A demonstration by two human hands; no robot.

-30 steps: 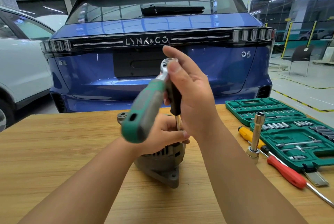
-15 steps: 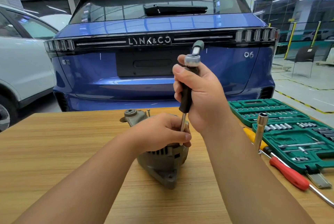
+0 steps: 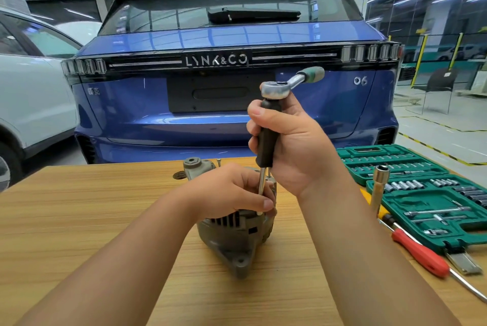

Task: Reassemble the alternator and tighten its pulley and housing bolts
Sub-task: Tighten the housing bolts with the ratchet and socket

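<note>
Grey alternator (image 3: 232, 236) sits under left hand (image 3: 226, 194) fingers (image 3: 259, 203).

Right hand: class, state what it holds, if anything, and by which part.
The right hand grips the black driver handle around its middle, with the ratchet wrench fitted on top and the shaft pointing down into the alternator.

- Single cam, head-worn, wide-angle, pointing forward and slightly down over the worktop (image 3: 79, 220).
- Close range: both forearms fill the lower frame.
- Far field: blue car (image 3: 237, 120) tailgate straight ahead, just behind the worktop.
</note>
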